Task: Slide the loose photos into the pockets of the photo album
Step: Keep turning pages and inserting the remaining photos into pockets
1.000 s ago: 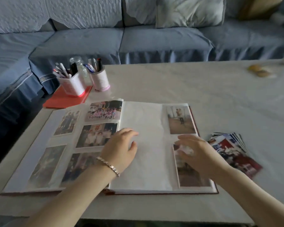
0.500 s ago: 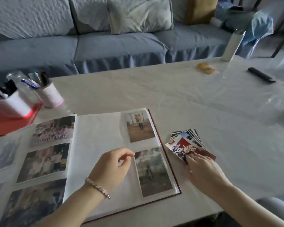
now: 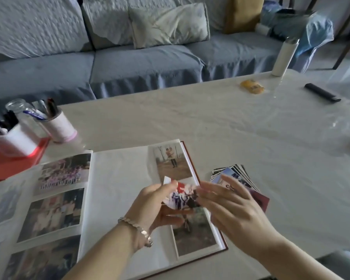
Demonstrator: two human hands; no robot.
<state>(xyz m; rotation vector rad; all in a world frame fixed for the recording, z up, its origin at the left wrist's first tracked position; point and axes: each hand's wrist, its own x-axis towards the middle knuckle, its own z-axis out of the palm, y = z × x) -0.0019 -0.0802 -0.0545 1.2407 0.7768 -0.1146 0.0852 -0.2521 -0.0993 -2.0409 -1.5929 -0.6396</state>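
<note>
The photo album (image 3: 119, 178) lies open on the table, with several photos in the pockets of both pages. My left hand (image 3: 156, 207) holds a loose photo (image 3: 182, 196) by its left edge, just above the right page. My right hand (image 3: 230, 207) is beside the photo's right edge with its fingers stretched out; they seem to touch it, and motion blur hides the exact contact. The fanned pile of loose photos (image 3: 238, 174) lies on the table right of the album, partly behind my right hand.
Two white cups of pens (image 3: 59, 126) and a glass jar stand on a red folder (image 3: 12, 164) at the left. Far right lie a yellow object (image 3: 252, 86), a white bottle (image 3: 284, 55) and a black remote (image 3: 321, 94). A blue sofa runs behind the table.
My right hand took a photo from the pile and brought it left over the album's right page. My left hand rose from the page and took hold of the photo's left edge.
</note>
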